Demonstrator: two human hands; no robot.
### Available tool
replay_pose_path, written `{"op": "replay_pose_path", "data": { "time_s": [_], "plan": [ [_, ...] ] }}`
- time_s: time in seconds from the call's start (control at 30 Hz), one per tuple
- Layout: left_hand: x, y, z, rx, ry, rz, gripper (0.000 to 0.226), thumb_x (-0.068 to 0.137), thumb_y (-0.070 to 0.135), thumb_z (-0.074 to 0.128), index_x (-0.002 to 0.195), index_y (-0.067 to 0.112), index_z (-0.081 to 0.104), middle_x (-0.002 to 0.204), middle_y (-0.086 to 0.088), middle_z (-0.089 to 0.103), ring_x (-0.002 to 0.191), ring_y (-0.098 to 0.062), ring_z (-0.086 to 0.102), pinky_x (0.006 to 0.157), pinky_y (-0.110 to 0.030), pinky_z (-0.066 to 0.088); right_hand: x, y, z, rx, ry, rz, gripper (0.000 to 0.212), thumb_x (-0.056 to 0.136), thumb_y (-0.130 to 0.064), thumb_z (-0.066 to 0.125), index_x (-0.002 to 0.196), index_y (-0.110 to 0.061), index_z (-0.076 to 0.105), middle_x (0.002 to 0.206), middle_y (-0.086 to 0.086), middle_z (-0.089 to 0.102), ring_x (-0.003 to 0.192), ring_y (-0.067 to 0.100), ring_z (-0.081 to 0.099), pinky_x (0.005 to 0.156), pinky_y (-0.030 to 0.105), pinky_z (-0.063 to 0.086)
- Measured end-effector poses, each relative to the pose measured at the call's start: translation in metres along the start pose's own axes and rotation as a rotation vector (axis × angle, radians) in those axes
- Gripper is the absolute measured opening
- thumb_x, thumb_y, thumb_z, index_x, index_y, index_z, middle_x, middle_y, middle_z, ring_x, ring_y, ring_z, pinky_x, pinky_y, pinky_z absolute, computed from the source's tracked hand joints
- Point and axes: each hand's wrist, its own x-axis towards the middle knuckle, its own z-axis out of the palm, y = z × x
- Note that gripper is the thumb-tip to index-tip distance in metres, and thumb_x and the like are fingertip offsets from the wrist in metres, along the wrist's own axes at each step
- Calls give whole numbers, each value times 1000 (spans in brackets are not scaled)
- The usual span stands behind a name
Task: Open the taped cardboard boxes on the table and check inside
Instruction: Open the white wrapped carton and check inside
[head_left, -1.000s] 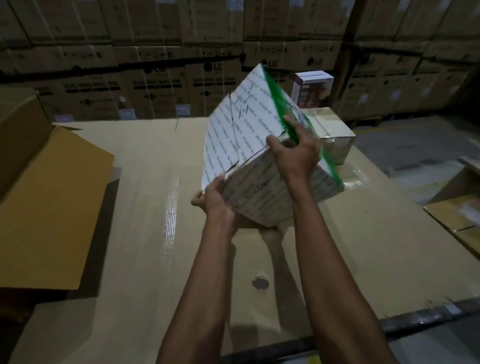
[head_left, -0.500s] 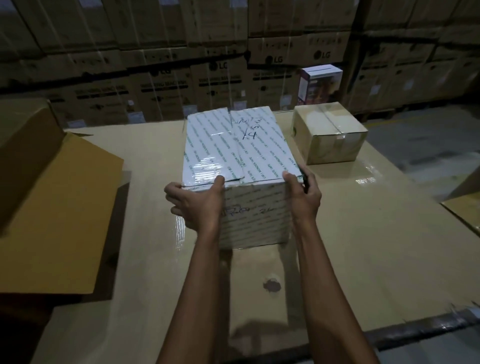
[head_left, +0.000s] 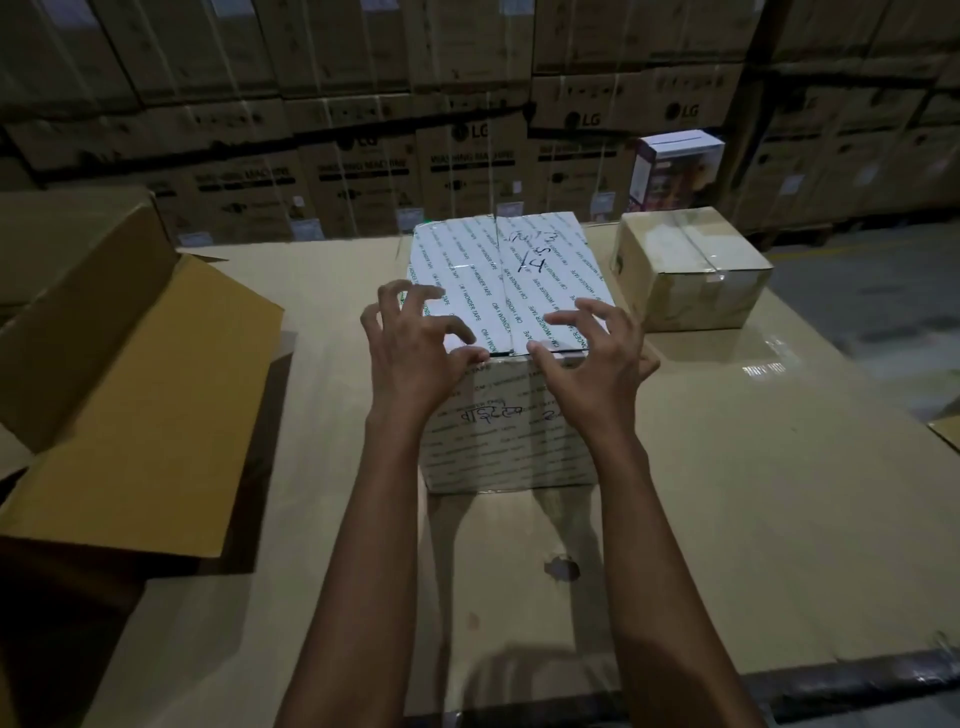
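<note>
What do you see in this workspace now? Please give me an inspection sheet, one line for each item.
Surface: table covered with brown cardboard; one small torn spot near the front.
Job's things: white printed box upright, flaps closed; brown taped box to its right, closed.
Clutter: large open carton at the left; small printed box behind the brown taped box.
Grips: left hand and right hand with bent, spread fingers over the white box's near top edge, holding nothing.
Cables: nothing seen.
Surroundings: stacked LG cartons behind the table.
</note>
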Motion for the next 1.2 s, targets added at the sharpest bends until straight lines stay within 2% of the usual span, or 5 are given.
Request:
{"op": "replay_pose_path", "data": {
  "time_s": [0.27,0.43,0.53,0.73,1.2],
  "plan": [
    [10,-19,-9,-176,419,76,30,89,46,77,76,19,81,72,3,74,62,-14,62,54,-32,46,-1,1,-3,-47,20,-23,22,80,-42,82,100,-42,73,131,-17,58,133,10,46,99,42,25],
    [5,-37,-26,-446,707,-420,27,93,35,73,85,11,80,76,3,75,56,-4,61,56,-10,45,1,0,-2,-51,26,-48,20,81,-39,81,99,-41,73,127,-16,61,130,12,47,98,42,25],
    [-6,-66,-24,-616,814,-864,25,86,34,70,78,11,77,68,4,73,52,-10,66,56,-30,58,0,2,0,-59,10,-45,19,81,-39,82,98,-40,74,125,-16,62,129,12,47,97,40,24],
    [-45,-88,2,-797,469,-1290,10,75,13,72,68,15,65,72,-7,75,51,-16,62,55,-36,54,0,2,10,-92,0,-70,18,79,-41,83,94,-40,74,118,-17,64,123,9,49,97,37,21],
    [-30,41,30,-66,29,-323,42,100,55,48,102,28,80,113,-2,65,117,-26,45,106,-45,24,6,7,13,-147,95,-42,22,73,-49,86,86,-35,76,104,-13,71,108,16,56,86,31,22]
  ]
}}
